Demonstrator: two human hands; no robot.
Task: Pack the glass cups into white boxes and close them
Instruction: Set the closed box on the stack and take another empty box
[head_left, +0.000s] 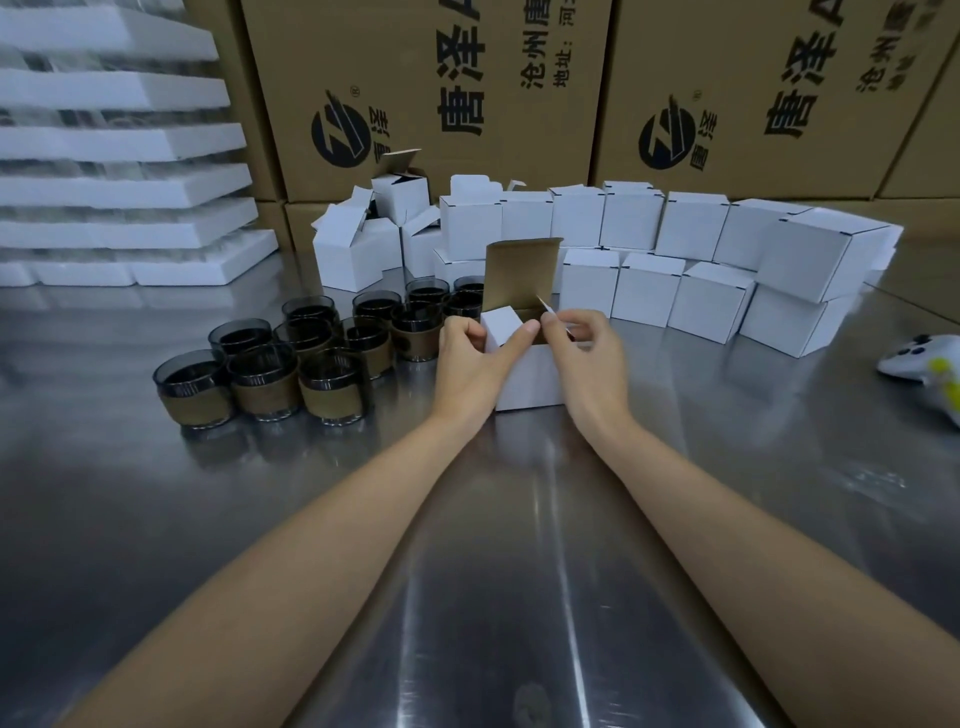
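Steel counter (493, 545): left hand (467, 364) and right hand (589, 353) each pinch a side flap (501, 325) of the white box (530, 387); fold both flat before the lid (522, 273).

I see steel table (493, 597), glossy. Left of centre: cluster of dark glass cups (332, 384), brown sleeves. Centre: open white box (530, 379), lid flap up. Behind and right: closed white boxes (691, 234), some stacked. Far left: foam trays (119, 187) piled. Right edge: white-and-yellow gadget (930, 364), possibly controller.
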